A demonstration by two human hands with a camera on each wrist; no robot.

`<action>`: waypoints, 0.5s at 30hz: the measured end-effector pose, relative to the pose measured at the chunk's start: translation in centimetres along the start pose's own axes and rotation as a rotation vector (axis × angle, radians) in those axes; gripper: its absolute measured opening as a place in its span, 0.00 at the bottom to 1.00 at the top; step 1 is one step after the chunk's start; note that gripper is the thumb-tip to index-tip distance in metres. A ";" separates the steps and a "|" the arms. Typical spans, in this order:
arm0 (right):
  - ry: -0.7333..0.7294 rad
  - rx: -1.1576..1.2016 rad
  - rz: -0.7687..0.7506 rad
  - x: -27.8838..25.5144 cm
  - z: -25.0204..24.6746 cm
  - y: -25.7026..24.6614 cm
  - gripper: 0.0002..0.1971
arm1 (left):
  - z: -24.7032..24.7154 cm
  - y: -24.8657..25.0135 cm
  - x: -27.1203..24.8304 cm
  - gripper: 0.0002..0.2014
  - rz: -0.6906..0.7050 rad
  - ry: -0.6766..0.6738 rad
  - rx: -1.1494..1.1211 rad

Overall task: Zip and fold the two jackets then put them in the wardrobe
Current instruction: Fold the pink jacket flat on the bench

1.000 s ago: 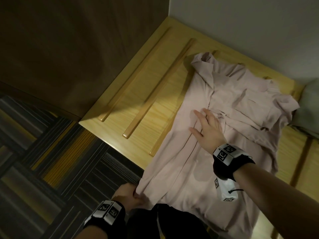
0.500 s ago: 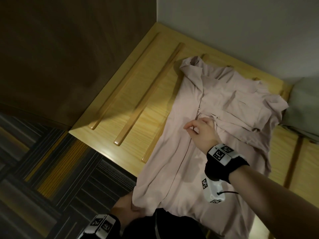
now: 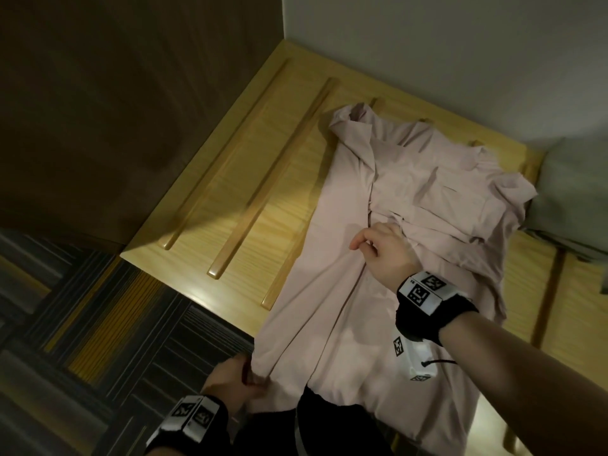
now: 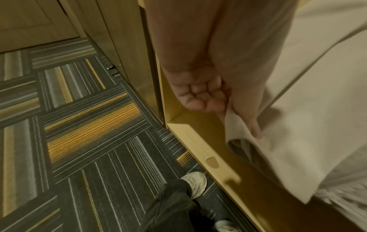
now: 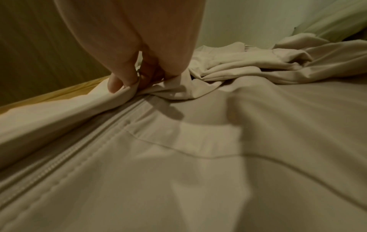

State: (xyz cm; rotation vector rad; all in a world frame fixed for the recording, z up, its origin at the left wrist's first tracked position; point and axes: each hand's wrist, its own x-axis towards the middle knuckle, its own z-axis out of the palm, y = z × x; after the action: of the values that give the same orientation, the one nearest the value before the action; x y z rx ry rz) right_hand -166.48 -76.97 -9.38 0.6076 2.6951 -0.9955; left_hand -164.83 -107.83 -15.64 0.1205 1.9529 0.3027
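**Jacket held at two spots on the bench**

Jacket [image 3: 388,258], a soft pink one, lies spread on the wooden bench [image 3: 237,179]. Its collar points to 12 o'clock and its bottom edge hangs off the bench at 6 o'clock.

The left hand [image 3: 230,383] pinches the bottom corner at 7 o'clock. I think it pulls the cloth tight so the front stays flat and straight.

The right hand [image 3: 383,250] is in the middle of the jacket. Its fingers [image 5: 123,78] are curled and pinch the cloth at the top end of the zipper [image 5: 65,157]. The zipper pull is hidden under them, so I cannot tell if they hold it. Below the hand the zipper looks shut. Above it the front looks open and bunched, so the zipping seems half done.

A gray-green cloth [image 3: 575,199] lies at 3 o'clock, touching the jacket's sleeve. It may be the second jacket, but I cannot tell.

No wardrobe inside shows.
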 end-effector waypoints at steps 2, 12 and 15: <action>-0.013 -0.025 -0.017 0.0 0.0 0.2 0.12 | -0.2 0.3 0.0 0.19 -0.024 -0.023 0.059; 0.036 -0.041 -0.021 0.3 0.4 1.5 0.09 | -0.4 0.3 0.4 0.20 -0.057 -0.063 0.128; 0.046 -0.065 -0.028 0.6 0.7 1.9 0.08 | -1.3 0.5 -0.1 0.22 -0.020 0.080 0.031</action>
State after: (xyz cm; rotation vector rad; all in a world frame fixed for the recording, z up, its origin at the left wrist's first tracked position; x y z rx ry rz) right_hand -166.15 -75.96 -11.17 0.5889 2.7714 -0.9079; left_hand -166.03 -107.54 -14.97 0.1105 2.0379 0.2678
